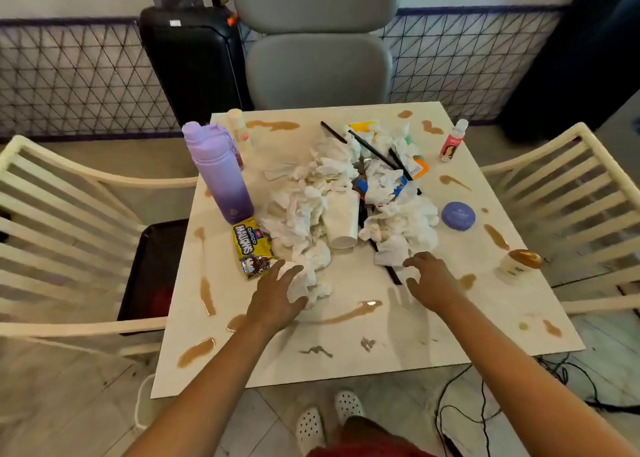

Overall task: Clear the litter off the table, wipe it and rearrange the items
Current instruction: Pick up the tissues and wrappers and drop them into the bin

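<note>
A stained tabletop [346, 335] is shown; tissues [304, 214] are heaped centrally for gathering. Left hand [277, 297] presses one with spread fingers; right hand [433, 283] hovers, loosely curled, empty.

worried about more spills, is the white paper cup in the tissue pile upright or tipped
Tipped: the white paper cup lies on its side among crumpled white tissues, open rim facing the camera.

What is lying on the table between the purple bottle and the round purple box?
In the head view, a heap of crumpled white tissues lies between the purple bottle and the round purple box, with a white paper cup on its side and black straws.
</note>
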{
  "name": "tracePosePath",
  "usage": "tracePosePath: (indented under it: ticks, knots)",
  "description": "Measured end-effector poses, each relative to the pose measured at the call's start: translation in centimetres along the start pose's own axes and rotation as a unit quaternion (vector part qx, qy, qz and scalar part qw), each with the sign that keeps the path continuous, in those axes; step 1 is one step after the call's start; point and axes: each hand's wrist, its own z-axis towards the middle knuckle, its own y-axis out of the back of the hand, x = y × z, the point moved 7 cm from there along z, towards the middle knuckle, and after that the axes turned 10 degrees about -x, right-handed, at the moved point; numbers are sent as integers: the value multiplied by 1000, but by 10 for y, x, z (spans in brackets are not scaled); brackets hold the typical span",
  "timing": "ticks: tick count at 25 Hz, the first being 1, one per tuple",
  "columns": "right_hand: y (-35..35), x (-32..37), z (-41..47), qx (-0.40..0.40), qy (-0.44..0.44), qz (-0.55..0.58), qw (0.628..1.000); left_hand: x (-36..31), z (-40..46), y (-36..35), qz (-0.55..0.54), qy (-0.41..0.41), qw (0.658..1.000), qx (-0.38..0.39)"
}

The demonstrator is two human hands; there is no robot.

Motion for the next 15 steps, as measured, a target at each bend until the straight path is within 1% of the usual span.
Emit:
tracePosePath:
  ticks: [2,4,6,8,10,13,15]
  knots:
    - [-3,6,11,-1,41,-68,997,4,1,-7,36,10,999,6]
    - [-10,17,21,4,92,-116,989,11,-1,-15,30,34,999,15]
    - [-24,18,37,16,101,-133,986,14,1,-22,23,55,998,10]
    - [-41,10,50,48,63,-118,990,19,5,-27,33,69,997,17]
    - [-58,1,57,71,32,-72,994,22,9,-32,47,76,996,19]
    - [-64,-4,63,29,35,-12,999,23,13,-32,75,67,995,-6]
    - [-62,-4,65,3,35,19,999,25,18,-32,75,65,995,-6]
